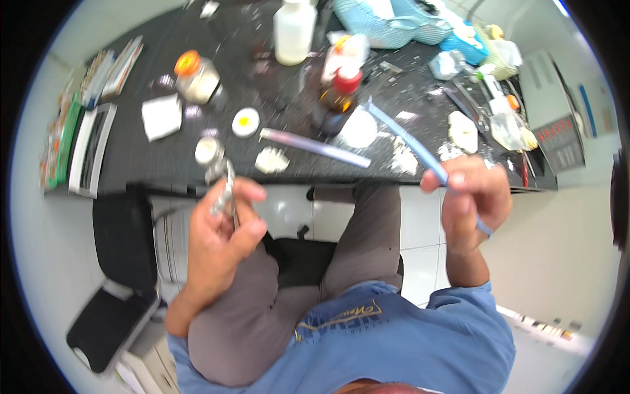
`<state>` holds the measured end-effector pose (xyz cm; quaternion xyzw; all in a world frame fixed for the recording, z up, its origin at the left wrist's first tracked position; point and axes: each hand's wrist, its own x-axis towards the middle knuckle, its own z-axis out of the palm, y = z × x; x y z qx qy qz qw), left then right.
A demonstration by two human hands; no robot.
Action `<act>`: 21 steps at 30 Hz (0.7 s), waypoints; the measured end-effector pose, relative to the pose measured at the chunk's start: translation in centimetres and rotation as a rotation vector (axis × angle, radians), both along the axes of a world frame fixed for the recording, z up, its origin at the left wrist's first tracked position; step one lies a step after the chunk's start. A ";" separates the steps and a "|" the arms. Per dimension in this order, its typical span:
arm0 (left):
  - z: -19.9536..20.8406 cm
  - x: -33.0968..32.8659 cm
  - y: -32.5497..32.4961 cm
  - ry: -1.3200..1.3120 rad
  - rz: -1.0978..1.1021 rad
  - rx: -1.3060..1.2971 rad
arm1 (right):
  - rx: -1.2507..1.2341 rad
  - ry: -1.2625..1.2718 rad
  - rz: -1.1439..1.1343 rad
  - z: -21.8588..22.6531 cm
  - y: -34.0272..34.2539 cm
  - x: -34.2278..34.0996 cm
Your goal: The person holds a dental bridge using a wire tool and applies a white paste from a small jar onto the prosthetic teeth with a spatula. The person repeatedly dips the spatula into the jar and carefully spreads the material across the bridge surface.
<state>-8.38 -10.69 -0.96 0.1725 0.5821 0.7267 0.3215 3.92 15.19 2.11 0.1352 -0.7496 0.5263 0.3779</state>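
Observation:
Near the table's front edge, my left hand is curled around a slim, silvery, twisted-looking piece, blurred, its exact kind unclear. A small glass jar with whitish contents stands just past its tip. My right hand pinches a long light-blue stick-like tool. Its slender far end points up and left over the table, near a white round piece. Between the hands, on the dark table, lie a pale violet stick, a white crumbly lump and a white lid with a yellow centre.
A brown bottle with a red cap, a white plastic bottle and an orange-capped jar stand farther back. White powder is scattered before my right hand. Blue mesh bags, tools and a grey device crowd the right side.

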 end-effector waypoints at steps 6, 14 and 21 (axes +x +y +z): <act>0.1 0.0 -0.8 -0.043 -0.033 -0.015 | 0.077 -0.086 0.140 -3.9 -4.9 0.3; -0.9 0.0 -1.9 -0.008 -0.079 -0.174 | 0.124 -0.209 0.040 -4.6 -4.5 -4.4; -3.0 -0.9 -3.0 -0.154 -0.074 -0.071 | 0.211 -0.132 -0.059 -5.2 -4.3 -6.4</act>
